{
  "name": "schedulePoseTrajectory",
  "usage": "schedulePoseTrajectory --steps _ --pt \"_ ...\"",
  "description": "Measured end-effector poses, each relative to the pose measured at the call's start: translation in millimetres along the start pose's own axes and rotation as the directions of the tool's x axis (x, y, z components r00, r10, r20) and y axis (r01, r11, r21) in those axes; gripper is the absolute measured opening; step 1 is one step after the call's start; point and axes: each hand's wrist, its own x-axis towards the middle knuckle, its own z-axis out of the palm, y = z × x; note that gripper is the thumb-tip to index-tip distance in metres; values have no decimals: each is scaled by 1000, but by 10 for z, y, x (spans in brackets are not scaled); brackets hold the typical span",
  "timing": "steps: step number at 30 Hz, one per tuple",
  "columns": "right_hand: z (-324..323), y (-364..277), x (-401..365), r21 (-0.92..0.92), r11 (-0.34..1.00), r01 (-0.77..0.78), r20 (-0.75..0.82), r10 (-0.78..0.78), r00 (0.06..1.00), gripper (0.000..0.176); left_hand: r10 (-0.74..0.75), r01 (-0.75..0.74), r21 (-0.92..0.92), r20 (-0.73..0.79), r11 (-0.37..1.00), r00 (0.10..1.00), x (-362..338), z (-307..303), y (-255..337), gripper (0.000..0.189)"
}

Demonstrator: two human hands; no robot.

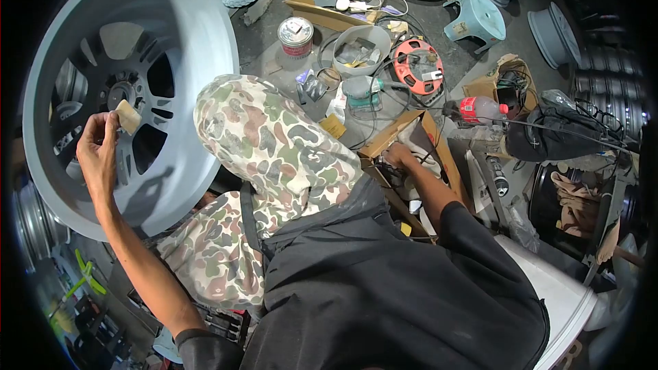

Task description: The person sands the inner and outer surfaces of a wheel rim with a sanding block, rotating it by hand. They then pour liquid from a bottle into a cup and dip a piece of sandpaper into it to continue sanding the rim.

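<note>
Pinching a tan pad (128,117) in left hand (100,140) before a grey wheel (203,48).
Reaching right hand (397,156), grip unclear, into cardboard box (450,173) beyond camouflage cloth (277,138).

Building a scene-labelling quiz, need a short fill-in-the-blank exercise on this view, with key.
1. The ____ holds a small tan pad in front of the large grey wheel.
2. The right hand reaches into an open cardboard ____.
3. The bottle with a red cap lies on its ____.

Missing words: left hand; box; side.
</note>
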Motion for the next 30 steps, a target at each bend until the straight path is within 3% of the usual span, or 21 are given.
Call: schedulePoseTrajectory --steps 2,4,5,7,8,10,11,13,14,16,17,19,22,23,25,29,30 --pt "301 148 296 -9 1000 29 -22 -29 999 38 -2 2 -4 -1 1000 1000 6 17 0 29" --pt "392 166 394 89 994 61 48 -65 997 56 -6 6 -9 1 1000 1000 6 27 -11 29" --pt "428 192 428 89 994 60 51 -65 997 56 -4 4 -4 1 1000 1000 7 27 -11 28" --pt "429 226 456 21 981 195 235 -195 952 36 -6 6 1 2 1000 1000 14 31 -13 28" --pt "416 243 486 19 980 197 239 -195 951 36 -8 8 -9 5 1000 1000 17 32 -20 28" --pt "110 56 338 -26 984 176 360 -155 920 52 -14 14 -15 10 1000 1000 15 25 -31 29" --pt "-177 -127 69 -28 984 175 363 -153 919 52 -8 8 -14 5 1000 1000 11 33 -30 29" --pt "-753 -516 -522 410 911 -33 204 -56 977 69 -5 5 -15 -2 1000 1000 13 32 -18 29" --pt "-748 -497 -526 409 912 -33 205 -56 977 69 2 -2 -1 7 1000 1000 14 23 -12 29" --pt "-709 -403 -531 573 788 -224 316 40 948 77 10 -10 13 17 1000 1000 11 24 1 30" --pt "-617 -300 -496 574 787 -226 316 41 948 77 7 -7 25 8 1000 1000 6 29 14 30" --pt "-438 -130 -441 857 486 -174 232 -61 971 73 9 -9 37 1 999 1000 9 37 24 30" --pt "-417 -38 -451 809 574 -127 207 -76 975 70 7 -7 30 10 1000 1000 21 40 5 30" --pt "-415 -23 -439 810 573 -127 207 -77 975 70 5 -5 33 11 999 1000 23 43 1 30" --pt "-337 76 -353 855 489 -173 331 -260 907 69 4 -5 36 13 999 1000 22 51 -6 30" --pt "-320 127 -310 865 477 -157 334 -314 889 66 -2 2 27 10 1000 1000 21 78 -31 30" --pt "-374 71 -335 827 549 -123 322 -282 904 64 -2 1 23 8 1000 1000 22 79 -36 30"
